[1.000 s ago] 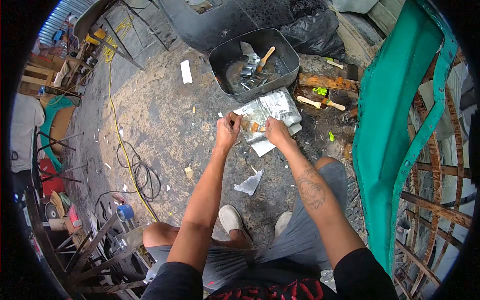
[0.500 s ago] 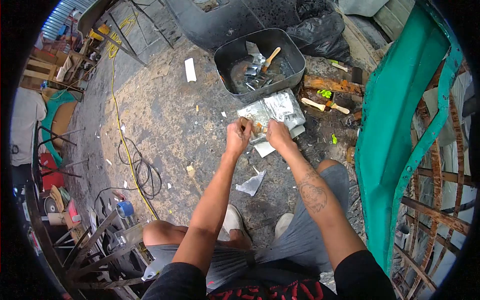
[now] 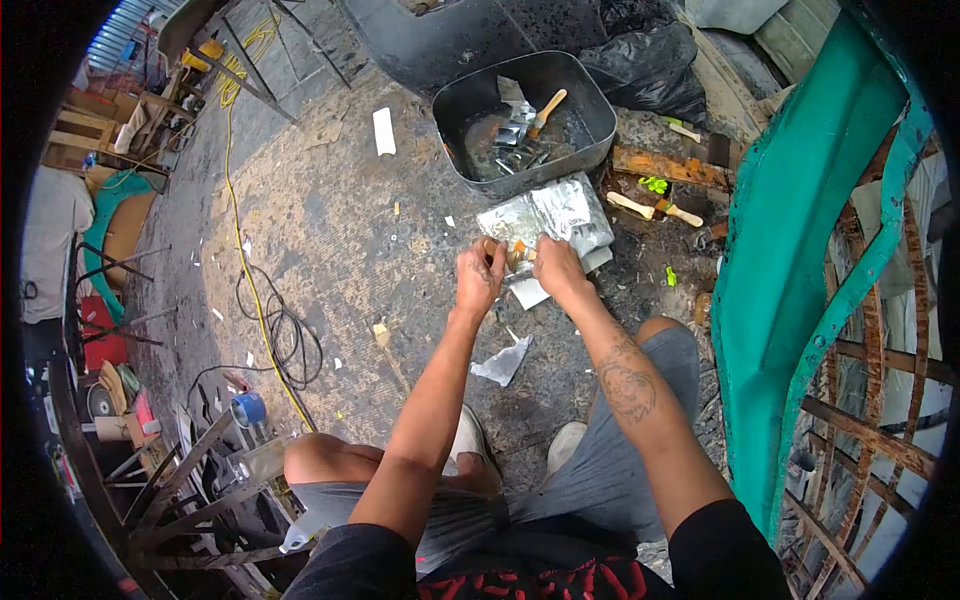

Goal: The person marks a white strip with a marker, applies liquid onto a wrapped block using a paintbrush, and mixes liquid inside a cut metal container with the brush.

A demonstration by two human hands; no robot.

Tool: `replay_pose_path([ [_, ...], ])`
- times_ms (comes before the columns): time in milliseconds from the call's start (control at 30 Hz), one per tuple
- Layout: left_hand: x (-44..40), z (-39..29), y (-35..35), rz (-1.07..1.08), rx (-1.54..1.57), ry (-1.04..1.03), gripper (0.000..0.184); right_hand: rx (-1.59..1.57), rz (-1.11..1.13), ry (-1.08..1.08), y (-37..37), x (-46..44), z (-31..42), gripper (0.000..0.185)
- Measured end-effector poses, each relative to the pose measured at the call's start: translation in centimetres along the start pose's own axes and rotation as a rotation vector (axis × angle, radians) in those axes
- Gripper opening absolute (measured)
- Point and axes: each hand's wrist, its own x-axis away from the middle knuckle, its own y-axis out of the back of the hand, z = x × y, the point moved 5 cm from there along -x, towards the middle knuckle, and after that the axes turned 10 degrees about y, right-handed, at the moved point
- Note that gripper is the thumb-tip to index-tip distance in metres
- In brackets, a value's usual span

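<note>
The floor (image 3: 400,300) held a black tub (image 3: 465,155) beyond the left hand (image 3: 481,280) and right hand (image 3: 560,268), a pale scrap (image 3: 503,361) nearer the body than both, and, left of the left hand, a white strip (image 3: 384,132), dark cable (image 3: 299,345) and yellow cord (image 3: 235,213).

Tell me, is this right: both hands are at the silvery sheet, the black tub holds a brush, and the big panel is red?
Not quite: the head view shows the big panel is green. The left hand and right hand are at the silvery sheet, and the black tub holds a brush.
</note>
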Motion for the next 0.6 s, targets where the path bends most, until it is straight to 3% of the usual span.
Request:
replay_pose_path([
  [167,0.5,0.2,0.3,-0.081,0.092,-0.044,0.023,-0.029,-0.011,0.014,0.0,0.1,0.2,0.010],
  [467,-1.9,2.1,0.0,-0.026,0.071,0.003,0.024,-0.027,-0.018,-0.015,0.0,-0.1,-0.3,0.010],
  [600,-2.7,2.2,0.4,-0.020,0.071,0.020,0.024,0.003,0.066,-0.069,0.0,-0.1,-0.7,0.018],
])
